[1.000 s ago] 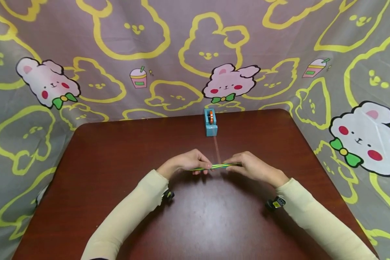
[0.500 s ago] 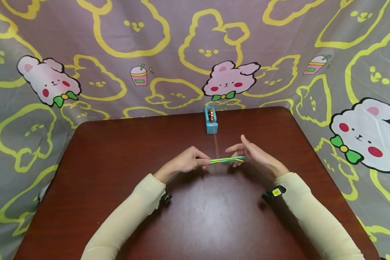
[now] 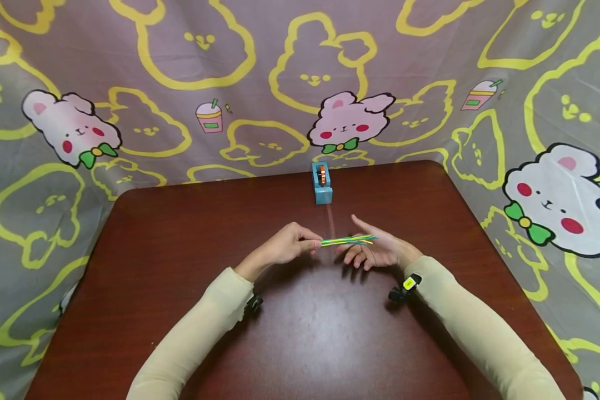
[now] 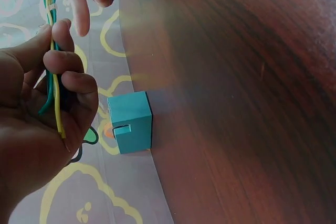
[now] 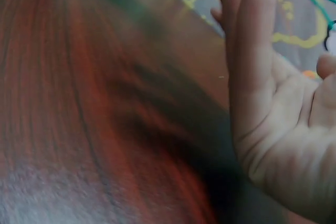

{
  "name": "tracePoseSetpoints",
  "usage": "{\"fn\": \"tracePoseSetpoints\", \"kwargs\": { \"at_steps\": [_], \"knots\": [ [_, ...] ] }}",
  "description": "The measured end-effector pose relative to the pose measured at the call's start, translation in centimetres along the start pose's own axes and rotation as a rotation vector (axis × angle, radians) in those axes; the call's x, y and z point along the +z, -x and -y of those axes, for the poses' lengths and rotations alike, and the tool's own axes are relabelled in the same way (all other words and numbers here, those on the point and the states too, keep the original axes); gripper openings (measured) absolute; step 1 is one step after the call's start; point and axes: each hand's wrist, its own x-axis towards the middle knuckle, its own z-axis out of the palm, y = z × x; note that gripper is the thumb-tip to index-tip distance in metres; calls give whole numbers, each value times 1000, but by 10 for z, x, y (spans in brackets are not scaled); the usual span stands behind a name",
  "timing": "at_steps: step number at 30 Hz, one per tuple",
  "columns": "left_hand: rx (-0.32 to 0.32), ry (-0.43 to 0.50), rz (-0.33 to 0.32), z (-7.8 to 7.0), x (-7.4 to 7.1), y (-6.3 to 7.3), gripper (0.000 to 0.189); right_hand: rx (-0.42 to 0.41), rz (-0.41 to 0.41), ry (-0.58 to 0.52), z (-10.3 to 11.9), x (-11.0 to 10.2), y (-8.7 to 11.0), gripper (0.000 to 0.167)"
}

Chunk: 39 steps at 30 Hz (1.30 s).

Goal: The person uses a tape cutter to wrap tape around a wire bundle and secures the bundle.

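My left hand [image 3: 286, 244] pinches a thin bundle of green and yellow wires [image 3: 347, 240] between thumb and fingers, above the table. The bundle points right, its loose ends fanning out slightly. In the left wrist view the wires [image 4: 53, 61] pass through the fingers, with bent tails against the palm and a small whitish band [image 4: 51, 8] round them beyond the fingertips. My right hand [image 3: 377, 253] has its palm turned up, thumb raised and fingers spread, around the wires' free ends. In the right wrist view its palm [image 5: 294, 129] grips nothing.
A blue tape dispenser [image 3: 323, 195] with an orange roll stands near the far table edge. From it a pale streak [image 3: 330, 219] runs towards the wires. The brown table [image 3: 180, 244] is enclosed by a patterned cloth [image 3: 260, 66] at the back and sides.
My right hand let go of the wires' right end, opened its fingers, then turned palm up beneath the ends. The left hand keeps its pinch, slightly farther from me.
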Motion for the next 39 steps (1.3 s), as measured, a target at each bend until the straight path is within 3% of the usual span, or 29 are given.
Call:
{"fn": "tracePoseSetpoints", "kwargs": {
  "at_steps": [5, 9, 15, 24, 32, 39],
  "knots": [
    [45, -34, -17, 0, 0, -1, 18, 39, 206, -50, -2, -6, -14, 102],
    [101, -73, -21, 1, 0, -2, 17, 46, 237, 16, 0, -5, -17, 98],
    [137, -133, -32, 1, 0, -1, 15, 42, 176, 194, 5, -2, -14, 66],
    [186, -235, -32, -2, -2, 0, 15, -35, 64, 282, 15, -1, -12, 45],
    [116, -380, -61, -6, -1, 3, 19, 48, -87, 384, 27, 5, -10, 36],
    [78, -411, -75, -10, 1, 5, 21, 97, -183, 405, 33, 15, -5, 37]
  ]
}}
